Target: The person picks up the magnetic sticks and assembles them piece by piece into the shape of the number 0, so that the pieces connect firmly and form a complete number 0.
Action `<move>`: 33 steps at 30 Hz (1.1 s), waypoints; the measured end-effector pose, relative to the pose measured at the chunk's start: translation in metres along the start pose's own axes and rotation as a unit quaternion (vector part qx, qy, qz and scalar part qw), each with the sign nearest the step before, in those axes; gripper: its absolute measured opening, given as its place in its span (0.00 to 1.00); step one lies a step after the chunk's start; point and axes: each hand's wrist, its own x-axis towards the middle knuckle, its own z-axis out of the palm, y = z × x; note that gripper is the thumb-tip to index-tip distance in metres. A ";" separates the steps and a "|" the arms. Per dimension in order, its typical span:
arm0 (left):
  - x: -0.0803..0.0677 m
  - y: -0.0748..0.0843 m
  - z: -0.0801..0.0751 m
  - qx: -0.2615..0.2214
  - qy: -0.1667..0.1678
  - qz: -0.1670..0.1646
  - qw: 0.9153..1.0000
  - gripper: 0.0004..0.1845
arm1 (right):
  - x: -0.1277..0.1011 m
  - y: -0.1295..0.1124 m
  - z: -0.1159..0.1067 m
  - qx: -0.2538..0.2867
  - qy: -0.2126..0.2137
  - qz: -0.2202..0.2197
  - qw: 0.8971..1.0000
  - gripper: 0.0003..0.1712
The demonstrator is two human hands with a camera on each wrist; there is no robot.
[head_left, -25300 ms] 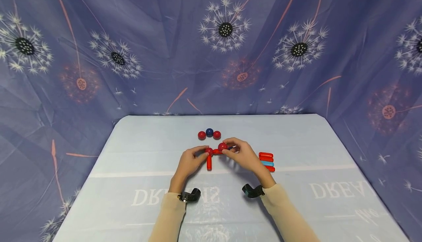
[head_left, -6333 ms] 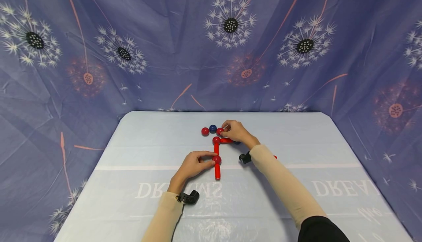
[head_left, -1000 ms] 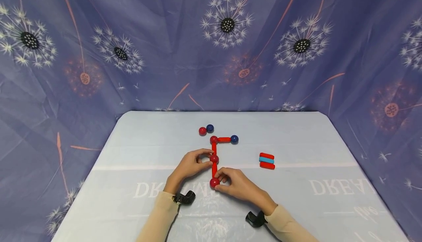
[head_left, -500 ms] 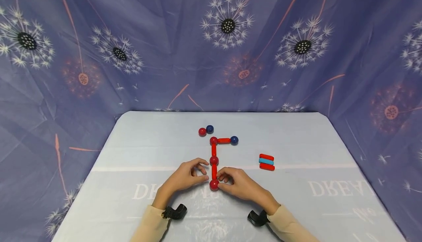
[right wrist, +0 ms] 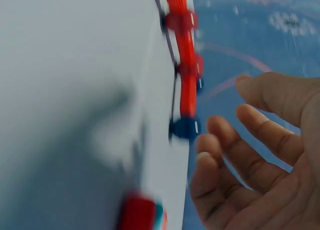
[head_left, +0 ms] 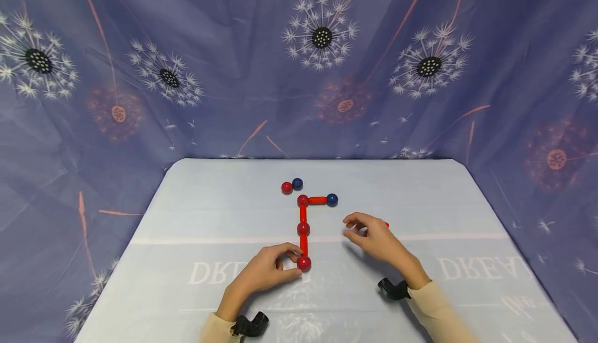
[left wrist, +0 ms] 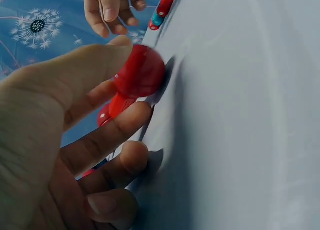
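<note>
On the near left of the pale blue table (head_left: 196, 213), the left hand (head_left: 263, 273) rests with thumb and forefinger pinching the near red ball (head_left: 303, 263), which the left wrist view shows pressed between thumb tip and fingers. From that ball a red stick (head_left: 303, 244) runs away to a middle red ball (head_left: 303, 228), then a second red stick (head_left: 302, 213) reaches a far red ball (head_left: 302, 200). A short red stick (head_left: 317, 200) goes right from there to a dark blue ball (head_left: 332, 199). Just beyond, to the far left of the chain, a loose red ball (head_left: 286, 188) and a loose blue ball (head_left: 297, 183) lie touching. Right of the chain, the right hand (head_left: 374, 236) hovers with fingers loosely spread, holding nothing. Behind it, the stacked spare sticks (right wrist: 142, 214) lie partly hidden.
</note>
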 end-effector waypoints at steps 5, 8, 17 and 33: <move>-0.002 0.003 0.005 0.020 0.006 0.005 1.000 0.20 | -0.004 0.027 -0.032 -0.028 0.061 0.025 0.997 0.16; -0.004 0.004 0.006 0.034 0.013 0.012 0.999 0.21 | -0.009 0.042 -0.046 -0.040 0.085 0.052 0.994 0.17; -0.001 0.007 0.013 0.064 0.043 0.014 0.997 0.17 | -0.021 0.072 -0.058 -0.069 0.066 0.098 0.991 0.19; 0.001 0.005 0.013 0.035 0.048 0.001 0.998 0.14 | -0.019 0.076 -0.053 -0.078 0.030 0.117 0.990 0.12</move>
